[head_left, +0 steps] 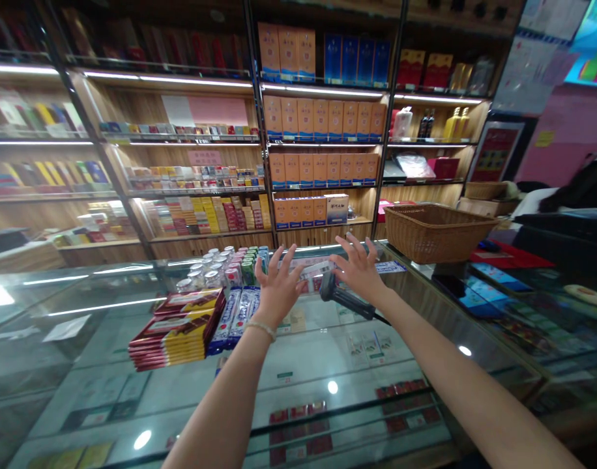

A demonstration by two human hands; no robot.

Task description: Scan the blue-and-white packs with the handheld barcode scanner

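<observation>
Small box (317,268) partly hidden between left hand (277,288) and right hand (360,270), fingers spread, grip unclear. Dark scanner (345,298) beneath, on glass bench (303,365). Stocked shelves (322,150) behind.

Hidden and blurred parts at the counter

The small box (317,268) is partly covered by the left hand (277,288) and right hand (360,269), its print too blurred to read. The scanner (345,298) runs under the right wrist. Both forearms are cut off by the bottom edge. The left shelves (44,130) are smeared, labels unreadable. At far right, a dark blurred shape (579,185) cannot be identified.
</observation>
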